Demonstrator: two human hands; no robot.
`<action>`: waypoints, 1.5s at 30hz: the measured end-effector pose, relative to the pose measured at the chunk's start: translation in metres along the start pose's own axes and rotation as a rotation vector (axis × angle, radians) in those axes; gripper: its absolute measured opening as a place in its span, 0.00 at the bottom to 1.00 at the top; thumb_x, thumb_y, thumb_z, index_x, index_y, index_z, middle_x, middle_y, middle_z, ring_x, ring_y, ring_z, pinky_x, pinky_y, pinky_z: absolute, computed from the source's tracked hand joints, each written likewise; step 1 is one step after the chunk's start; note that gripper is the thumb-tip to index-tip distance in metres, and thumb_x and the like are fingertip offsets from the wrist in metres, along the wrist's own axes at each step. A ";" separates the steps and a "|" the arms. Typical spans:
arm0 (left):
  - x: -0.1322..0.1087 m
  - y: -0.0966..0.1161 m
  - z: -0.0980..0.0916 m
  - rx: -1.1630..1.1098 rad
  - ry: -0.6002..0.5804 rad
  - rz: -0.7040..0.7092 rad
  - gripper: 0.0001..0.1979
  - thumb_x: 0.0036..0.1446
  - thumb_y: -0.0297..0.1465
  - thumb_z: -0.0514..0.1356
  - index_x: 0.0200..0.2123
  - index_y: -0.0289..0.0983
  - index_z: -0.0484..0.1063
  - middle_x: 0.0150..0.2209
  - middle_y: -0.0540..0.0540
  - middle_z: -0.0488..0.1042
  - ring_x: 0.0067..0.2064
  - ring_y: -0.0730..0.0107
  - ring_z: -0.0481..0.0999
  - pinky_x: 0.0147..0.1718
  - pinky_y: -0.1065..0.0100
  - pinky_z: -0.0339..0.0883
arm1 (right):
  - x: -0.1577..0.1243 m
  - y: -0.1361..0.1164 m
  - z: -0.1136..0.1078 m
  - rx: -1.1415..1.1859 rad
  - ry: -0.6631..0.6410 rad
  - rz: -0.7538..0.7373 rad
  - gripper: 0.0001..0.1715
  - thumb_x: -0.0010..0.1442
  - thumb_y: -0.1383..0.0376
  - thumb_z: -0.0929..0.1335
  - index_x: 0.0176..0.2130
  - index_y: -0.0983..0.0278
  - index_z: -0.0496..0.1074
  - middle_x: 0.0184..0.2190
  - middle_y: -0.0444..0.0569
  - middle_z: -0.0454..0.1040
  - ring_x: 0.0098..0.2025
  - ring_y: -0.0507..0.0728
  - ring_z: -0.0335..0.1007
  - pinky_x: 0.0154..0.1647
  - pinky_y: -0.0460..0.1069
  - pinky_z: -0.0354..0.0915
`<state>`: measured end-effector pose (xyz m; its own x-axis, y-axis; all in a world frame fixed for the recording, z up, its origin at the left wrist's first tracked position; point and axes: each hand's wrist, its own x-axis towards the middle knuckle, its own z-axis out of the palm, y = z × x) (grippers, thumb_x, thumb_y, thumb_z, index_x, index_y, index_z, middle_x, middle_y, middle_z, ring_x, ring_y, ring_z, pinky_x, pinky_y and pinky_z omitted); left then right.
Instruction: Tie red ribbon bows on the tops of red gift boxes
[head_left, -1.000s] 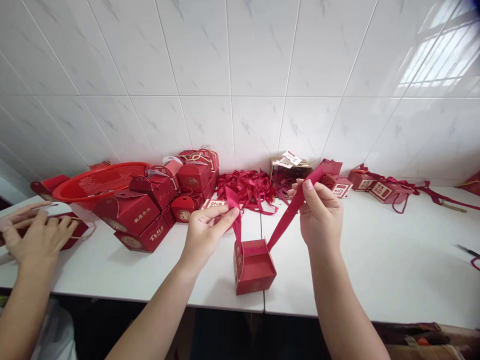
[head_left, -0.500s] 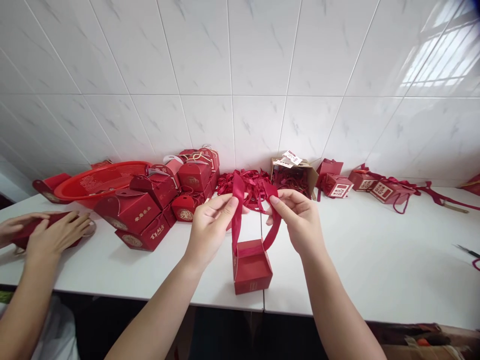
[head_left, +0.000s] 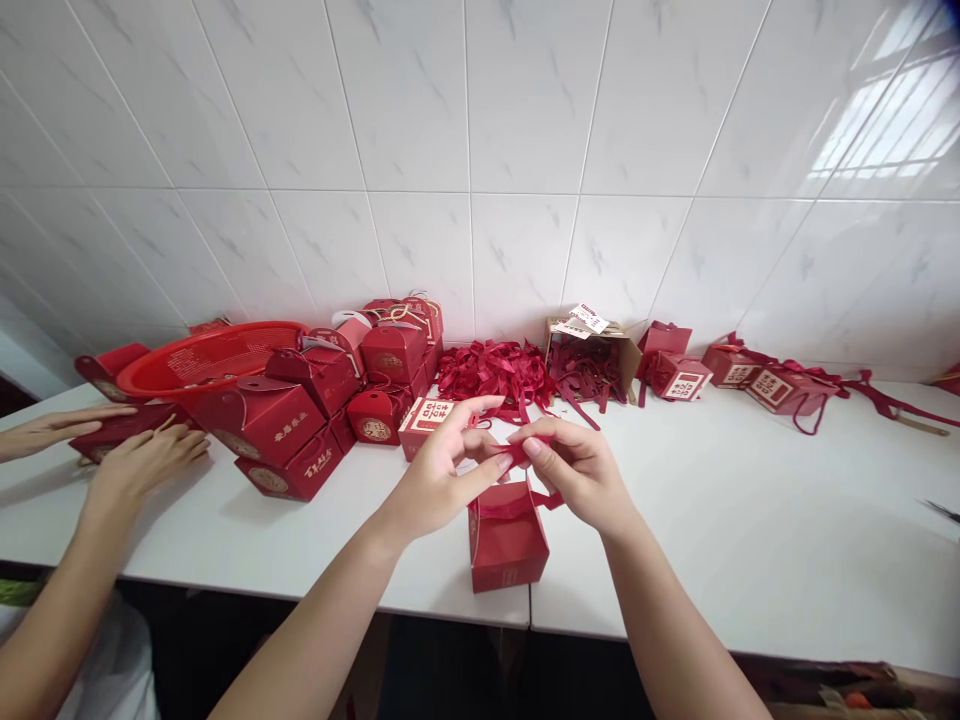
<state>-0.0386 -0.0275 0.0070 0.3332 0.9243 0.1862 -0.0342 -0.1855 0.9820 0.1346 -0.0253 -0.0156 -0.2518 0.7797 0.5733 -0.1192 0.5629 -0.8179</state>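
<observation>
Just above a small red gift box [head_left: 510, 555] on the white table, my two hands meet over a dark red ribbon [head_left: 516, 455]. My left hand [head_left: 454, 465] pinches the ribbon between thumb and fingers, its index finger stretched upward. Against it, my right hand [head_left: 574, 465] grips the ribbon with thumb and bent fingers. The ribbon runs down into the box's open top, and a loop of it shows at the right side. Behind my left hand stands another red box with a white printed label [head_left: 426, 415], partly covered by that hand.
Stacked red boxes [head_left: 262, 425] and a red plastic basin [head_left: 217, 355] stand left. A co-worker's hands [head_left: 142, 460] handle a box there. Behind lie a ribbon pile [head_left: 495, 370] and a cardboard box [head_left: 622, 360] of ribbons. Labelled boxes [head_left: 787, 388] and a pointed tool [head_left: 941, 510] are right.
My hands have come together and lowered slightly, bringing the two raised ribbon ends to one point above the box. The labelled box behind my left hand now shows. The co-worker's hands shifted right.
</observation>
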 end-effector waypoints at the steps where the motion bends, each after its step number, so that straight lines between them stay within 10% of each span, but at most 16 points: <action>1: 0.000 -0.001 -0.002 -0.066 -0.018 -0.022 0.23 0.50 0.27 0.63 0.51 0.40 0.67 0.26 0.51 0.72 0.33 0.68 0.72 0.34 0.71 0.65 | 0.001 0.000 -0.004 -0.060 -0.060 -0.044 0.11 0.61 0.64 0.65 0.40 0.59 0.76 0.28 0.45 0.74 0.31 0.53 0.71 0.35 0.49 0.69; 6: 0.003 -0.005 -0.010 -0.306 0.005 -0.109 0.15 0.50 0.25 0.63 0.44 0.36 0.72 0.27 0.50 0.70 0.32 0.71 0.70 0.33 0.72 0.63 | 0.007 -0.002 -0.024 -0.468 -0.330 -0.258 0.20 0.64 0.69 0.59 0.46 0.55 0.75 0.39 0.49 0.76 0.38 0.55 0.70 0.38 0.51 0.66; 11: 0.003 -0.008 -0.006 -0.285 -0.032 -0.094 0.11 0.54 0.29 0.60 0.42 0.38 0.72 0.29 0.48 0.71 0.34 0.68 0.72 0.36 0.68 0.66 | 0.008 0.002 -0.024 -0.729 -0.267 -0.356 0.20 0.63 0.70 0.60 0.47 0.53 0.75 0.38 0.49 0.77 0.37 0.56 0.69 0.37 0.53 0.65; 19: -0.018 -0.037 -0.020 0.760 0.582 0.580 0.03 0.50 0.27 0.62 0.27 0.39 0.70 0.23 0.53 0.68 0.26 0.74 0.68 0.31 0.74 0.63 | -0.031 0.029 -0.040 -0.604 0.299 -0.177 0.15 0.60 0.67 0.65 0.46 0.58 0.75 0.28 0.46 0.77 0.31 0.55 0.73 0.34 0.50 0.68; 22: -0.047 -0.075 -0.058 1.037 0.777 0.422 0.03 0.52 0.25 0.58 0.29 0.38 0.66 0.21 0.56 0.61 0.22 0.78 0.63 0.26 0.77 0.60 | -0.076 0.055 -0.072 -0.650 0.471 0.140 0.13 0.59 0.59 0.66 0.39 0.62 0.77 0.29 0.49 0.78 0.30 0.57 0.75 0.33 0.50 0.69; 28: -0.088 -0.150 -0.100 1.105 0.534 0.099 0.04 0.51 0.28 0.54 0.27 0.39 0.68 0.24 0.52 0.67 0.26 0.71 0.70 0.28 0.71 0.65 | -0.140 0.091 -0.107 -0.699 0.272 0.646 0.21 0.57 0.51 0.64 0.42 0.60 0.76 0.36 0.51 0.79 0.39 0.61 0.75 0.36 0.52 0.71; 33: -0.064 -0.144 -0.057 0.713 0.585 0.048 0.11 0.55 0.38 0.56 0.38 0.39 0.70 0.41 0.43 0.73 0.46 0.59 0.72 0.47 0.58 0.65 | -0.107 0.085 -0.067 -0.637 0.273 0.477 0.26 0.60 0.52 0.62 0.55 0.60 0.66 0.53 0.56 0.69 0.51 0.62 0.69 0.49 0.58 0.67; 39: -0.041 -0.131 -0.006 0.380 0.345 -0.004 0.17 0.54 0.38 0.59 0.46 0.39 0.64 0.47 0.42 0.69 0.51 0.60 0.71 0.48 0.59 0.68 | -0.063 0.080 -0.015 -0.453 -0.226 0.207 0.43 0.53 0.55 0.71 0.63 0.56 0.54 0.64 0.54 0.53 0.66 0.63 0.46 0.62 0.60 0.52; 45: -0.039 -0.130 0.001 0.348 0.292 -0.046 0.17 0.53 0.35 0.59 0.46 0.40 0.63 0.48 0.42 0.68 0.52 0.59 0.69 0.47 0.58 0.67 | -0.051 0.072 -0.014 -0.484 -0.304 0.204 0.32 0.49 0.59 0.73 0.54 0.60 0.69 0.54 0.54 0.68 0.58 0.64 0.61 0.58 0.58 0.60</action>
<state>-0.0460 -0.0397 -0.1276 0.0454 0.9803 0.1921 0.3094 -0.1966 0.9304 0.1523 -0.0210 -0.1034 -0.4953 0.8120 0.3088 0.3930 0.5265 -0.7539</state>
